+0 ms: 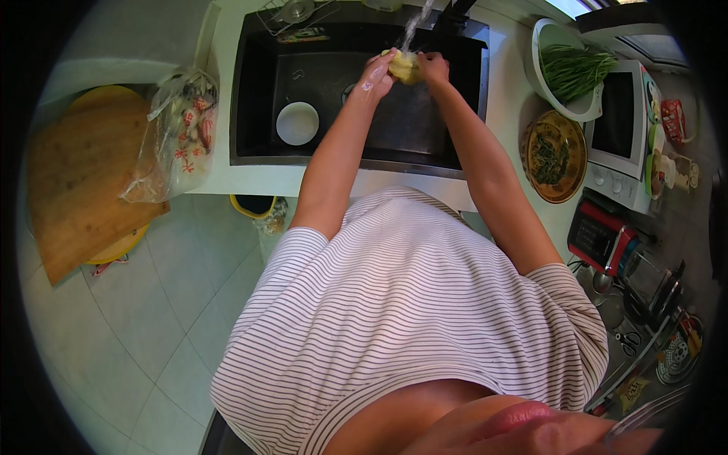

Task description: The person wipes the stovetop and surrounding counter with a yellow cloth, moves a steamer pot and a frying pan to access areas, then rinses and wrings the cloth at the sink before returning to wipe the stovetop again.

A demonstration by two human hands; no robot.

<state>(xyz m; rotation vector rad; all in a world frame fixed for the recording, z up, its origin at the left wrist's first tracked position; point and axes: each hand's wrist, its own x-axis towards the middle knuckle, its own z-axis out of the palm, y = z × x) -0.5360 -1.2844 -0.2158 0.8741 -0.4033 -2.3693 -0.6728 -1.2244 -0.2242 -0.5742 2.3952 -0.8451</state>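
Observation:
Over the right half of a dark kitchen sink (273, 160), a stream of water (418, 23) falls onto a yellow item (404, 67), perhaps a sponge or cloth; its exact kind is unclear. My left hand (378, 74) grips its left side, and white suds lie on that wrist. On its other side my right hand (433, 67) holds it too, with the fingertips partly hidden. A white round bowl (297, 123) rests on the sink's bottom at the left, apart from both hands.
Left of the sink are a clear plastic bag (190, 133) of food and a wooden board (85, 170). On the right stand a white colander (537, 68) with long green vegetables, an amber bowl (579, 156) with greens and a microwave oven (614, 114). A wire rack (270, 14) is at the sink's back left.

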